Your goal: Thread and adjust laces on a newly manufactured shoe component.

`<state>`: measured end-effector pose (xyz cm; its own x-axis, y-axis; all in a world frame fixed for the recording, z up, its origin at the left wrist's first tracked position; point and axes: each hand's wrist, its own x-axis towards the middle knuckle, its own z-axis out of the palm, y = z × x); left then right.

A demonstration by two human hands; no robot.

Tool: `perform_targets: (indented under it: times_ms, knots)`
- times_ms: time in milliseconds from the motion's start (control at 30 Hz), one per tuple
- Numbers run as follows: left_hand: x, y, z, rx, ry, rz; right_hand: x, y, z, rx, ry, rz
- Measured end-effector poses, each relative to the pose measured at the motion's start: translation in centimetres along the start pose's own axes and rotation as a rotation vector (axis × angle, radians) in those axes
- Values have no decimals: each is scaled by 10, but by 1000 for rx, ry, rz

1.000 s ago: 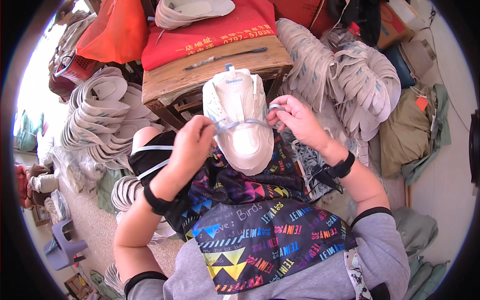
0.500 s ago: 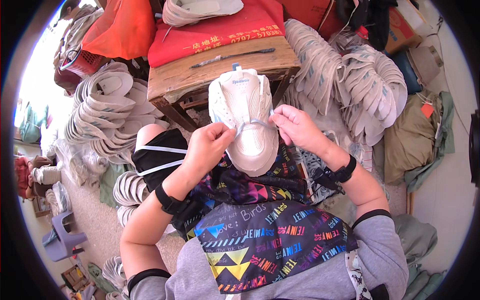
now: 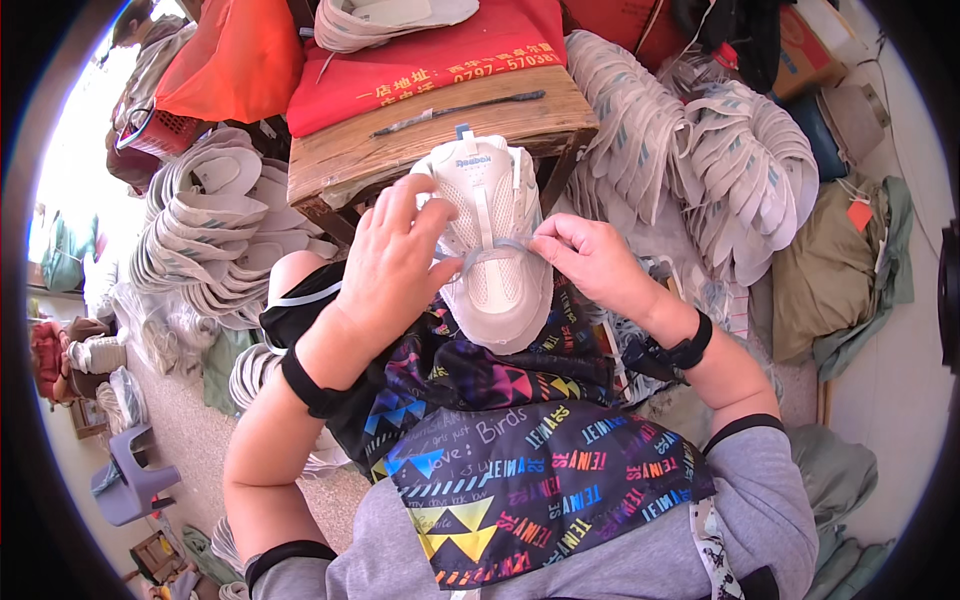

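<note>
Right grip (image 3: 597, 262) pinches grey lace (image 3: 508, 244), white upper (image 3: 497, 288) just left

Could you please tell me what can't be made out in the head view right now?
- Part of the white shoe's left side: head view, behind the left hand.
- Pinched part of the grey lace: head view, inside the right hand.
- Far part of the pale upper on the red cloth: head view, cut off by the top edge.
</note>
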<state>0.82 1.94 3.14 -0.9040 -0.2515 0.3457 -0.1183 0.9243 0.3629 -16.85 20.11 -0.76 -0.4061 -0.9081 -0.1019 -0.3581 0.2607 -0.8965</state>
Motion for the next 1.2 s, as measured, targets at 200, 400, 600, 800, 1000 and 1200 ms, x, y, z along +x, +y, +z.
perform_targets:
  times_ms: [200,400,600,800,1000,1200]
  knots:
    - [13,-5,-3,87,-238,117,5,-5,6,64,25,70]
    - [15,-7,1,119,-266,108,15,-3,4,141,-84,113]
    - [11,-9,6,48,-202,107,29,-6,0,95,-128,180]
    - [13,-15,7,5,-207,117,34,-10,-4,-20,-197,184]
    - [11,-20,6,10,-194,105,29,-9,-2,175,-107,178]
    - [11,-13,8,64,-219,-10,28,-10,1,132,-259,168]
